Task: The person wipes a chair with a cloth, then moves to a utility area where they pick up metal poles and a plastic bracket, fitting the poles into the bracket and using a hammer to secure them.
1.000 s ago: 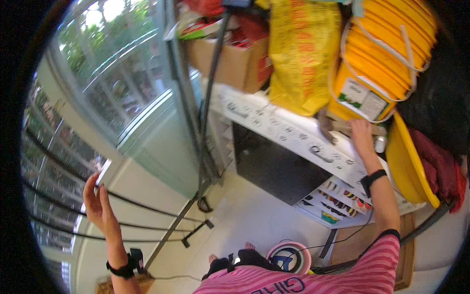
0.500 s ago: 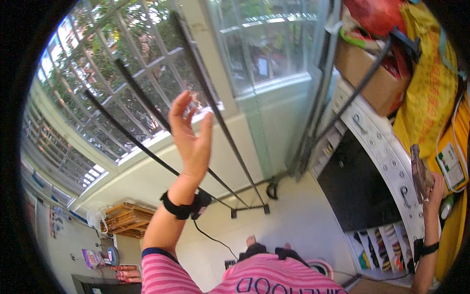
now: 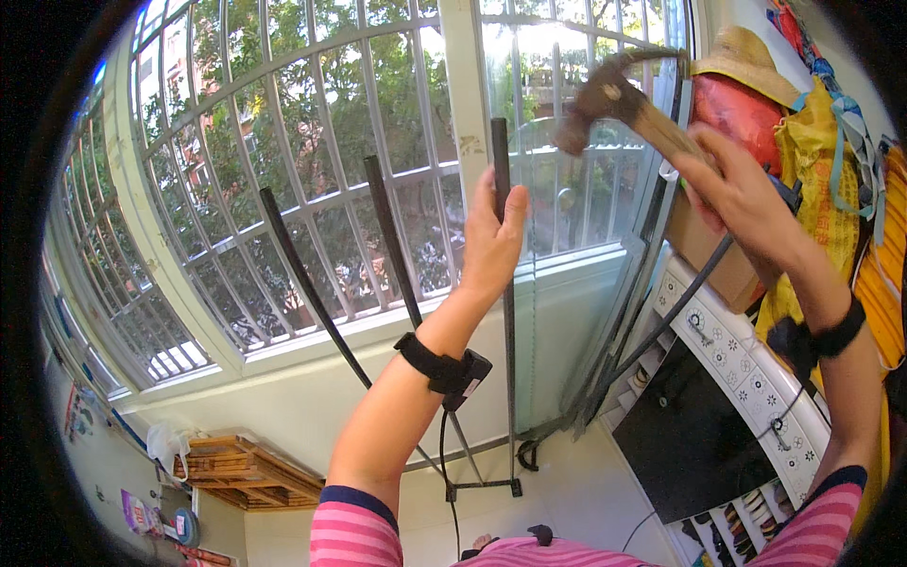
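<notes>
My right hand (image 3: pixel 742 194) is closed around the wooden handle of a claw hammer (image 3: pixel 609 99), raised at the upper right with its rusty head pointing left. With fingers on one side and thumb on the other, my left hand (image 3: pixel 491 248) grips the upper part of a tall black metal pole (image 3: pixel 501 156). The hand hides a length of this pole, which shows again below it. Two more dark poles, a middle one (image 3: pixel 387 227) and a left one (image 3: pixel 307 279), rise beside it from a low metal base (image 3: pixel 484 486) on the floor.
Barred windows (image 3: pixel 312 142) stand behind the poles. On the right are a white patterned cabinet (image 3: pixel 718 350), a cardboard box (image 3: pixel 709 255), a yellow bag (image 3: pixel 817 170) and a straw hat (image 3: pixel 746 66). Folded wooden slats (image 3: pixel 241 468) lie lower left. A cable hangs from my left wrist.
The hammer has come up from the right side to above the cabinet in my right hand. My left hand has moved right and closed on the nearest pole. The view has tilted upward.
</notes>
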